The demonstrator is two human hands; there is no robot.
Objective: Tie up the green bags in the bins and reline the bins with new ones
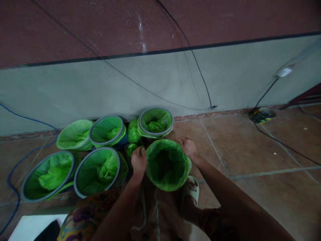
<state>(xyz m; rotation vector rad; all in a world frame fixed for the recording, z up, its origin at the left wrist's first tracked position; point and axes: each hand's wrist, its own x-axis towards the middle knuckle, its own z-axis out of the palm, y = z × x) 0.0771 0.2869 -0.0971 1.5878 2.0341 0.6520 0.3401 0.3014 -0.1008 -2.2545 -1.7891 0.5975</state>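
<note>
A bin lined with a green plastic bag (168,182) stands between my feet, its mouth facing up and the bag folded over the rim. My left hand (139,161) is curled at the left side of that rim, closed on the bag's edge. On the far right side, my right hand (188,147) is likewise closed at the bag's edge. The fingertips of both hands are partly hidden. Just behind this bin is another lined bin (155,122) with a grey ring round its top.
Several more green-lined bins (97,172) stand to the left, most with grey rings. A blue cable (12,174) curves along the far left. Behind runs a wall (160,80) with hanging black cables. A dark tin (262,115) sits at the wall's foot, right.
</note>
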